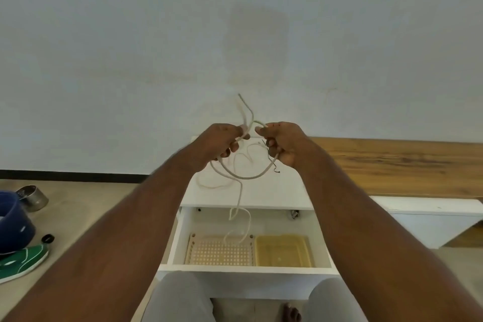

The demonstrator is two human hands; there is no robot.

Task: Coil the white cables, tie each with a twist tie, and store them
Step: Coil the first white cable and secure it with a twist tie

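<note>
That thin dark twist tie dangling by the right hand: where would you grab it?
Pinch the twist tie on its free lower stretch, coming from below with the left hand. Its top is tucked in the right hand against the white cable; the kinked tail hangs clear.

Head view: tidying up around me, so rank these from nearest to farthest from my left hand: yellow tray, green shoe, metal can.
From the left hand:
1. Yellow tray, in the drawer, below right.
2. Metal can, floor, far left.
3. Green shoe, floor, lower left corner.
</note>
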